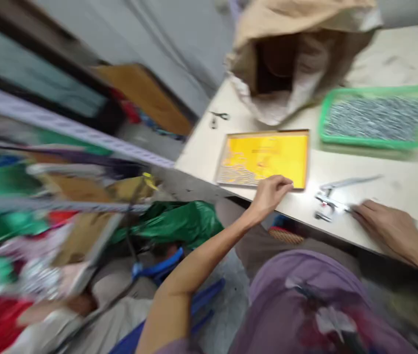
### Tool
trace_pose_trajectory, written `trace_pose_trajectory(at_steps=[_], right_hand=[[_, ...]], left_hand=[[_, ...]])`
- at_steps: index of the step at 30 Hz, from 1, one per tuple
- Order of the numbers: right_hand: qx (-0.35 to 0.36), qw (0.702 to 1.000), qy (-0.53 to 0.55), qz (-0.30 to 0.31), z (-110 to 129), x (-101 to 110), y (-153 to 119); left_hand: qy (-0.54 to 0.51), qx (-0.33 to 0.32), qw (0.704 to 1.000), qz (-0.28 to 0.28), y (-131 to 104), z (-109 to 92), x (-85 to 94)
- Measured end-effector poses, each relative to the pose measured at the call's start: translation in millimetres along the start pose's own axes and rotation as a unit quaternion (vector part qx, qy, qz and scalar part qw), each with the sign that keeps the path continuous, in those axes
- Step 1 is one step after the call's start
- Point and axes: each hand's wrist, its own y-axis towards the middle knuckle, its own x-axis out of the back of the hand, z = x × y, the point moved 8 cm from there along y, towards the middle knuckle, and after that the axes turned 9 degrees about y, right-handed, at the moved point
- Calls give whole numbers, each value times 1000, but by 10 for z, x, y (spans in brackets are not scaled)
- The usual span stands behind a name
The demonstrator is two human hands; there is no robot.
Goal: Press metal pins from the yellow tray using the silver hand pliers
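Observation:
My left hand is at the near right edge of a shallow tray with a yellow bottom, its thumb and fingers pinched together. What they hold, if anything, is too small to make out. Many thin silvery pieces lie in the tray's near left corner. Over on the right, my right hand rests low on the table with fingers curled closed, their tips by the end of a small metal lever device. Blur hides what is in those fingers.
A green plastic basket full of small metal pieces stands behind the device. An open brown paper sack is at the back. Small black-handled scissors lie near the table's left edge. Another person's arm shows at lower left among colourful bags.

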Motion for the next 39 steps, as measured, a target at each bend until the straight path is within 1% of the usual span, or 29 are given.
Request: trace_pose_trajectory(at_steps=[1,2,3,4,5,6,8,12,15,19,25,28,31,34,37,39], right_hand=[[-21,999,-33,26,-38,-54,-54],[-32,996,-62,48,-74,-89,-67],[-37,994,-81,64,-107,-105,-55],[-40,992,-94,68,-132,-92,-31],[-40,992,-98,71,-144,-74,-6],[-38,992,-99,71,-143,-55,11],[-34,993,-95,69,-127,-38,13],[-33,994,-86,58,-127,-86,-49],[-30,995,-84,48,-149,-122,-77],[-23,996,-80,30,-152,-115,-80],[-22,997,-74,24,-124,-121,-84],[-26,998,-55,26,-151,-133,-94],[-22,999,-22,13,-265,-93,-77],[-13,999,-29,3,-466,-35,-7],[10,998,-42,41,-640,-73,95],[25,997,-40,63,-699,-110,155]], left_hand=[[-100,55,993,39,-36,17,-201],[-175,105,976,79,-82,9,-399],[-233,154,953,115,-135,-17,-580],[-275,199,929,146,-190,-59,-740],[-296,231,912,167,-233,-114,-865],[-305,253,900,179,-260,-169,-958],[-305,280,891,188,-272,-254,-1069],[-283,298,892,188,-243,-285,-1134],[-261,300,899,184,-238,-269,-1136],[-231,303,907,179,-246,-280,-1125],[-204,323,893,239,-287,-280,-1192],[-207,333,883,258,-309,-277,-1211],[-216,336,880,258,-323,-304,-1196],[-222,342,877,255,-339,-341,-1175],[-225,347,874,257,-351,-363,-1177],[-229,344,874,256,-349,-363,-1188]])
